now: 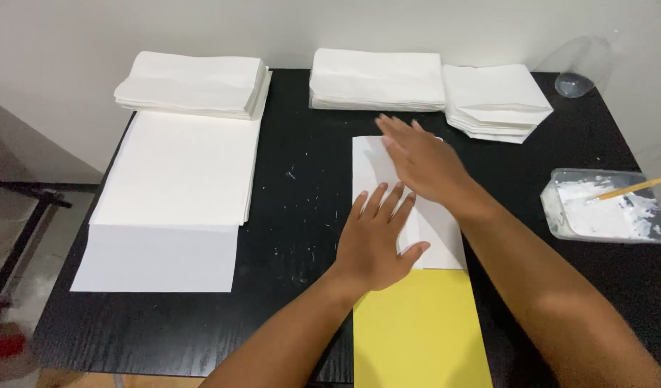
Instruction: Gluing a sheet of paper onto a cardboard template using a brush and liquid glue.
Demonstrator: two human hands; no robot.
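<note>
My left hand (377, 241) lies flat, fingers spread, on the near part of a white folded paper (438, 233) in the middle of the black table (301, 187). My right hand (420, 158) presses flat on the far part of the same paper, fingers pointing left and away. The white paper rests on the far end of a yellow sheet (416, 330) that runs toward the near table edge. Neither hand grips anything.
A large stack of white sheets (176, 197) fills the left side. Piles of folded white paper sit at the back left (194, 82), back middle (377, 79) and back right (495, 100). A plastic tray of white paste (607, 208) with a stick (632, 188) stands at the right.
</note>
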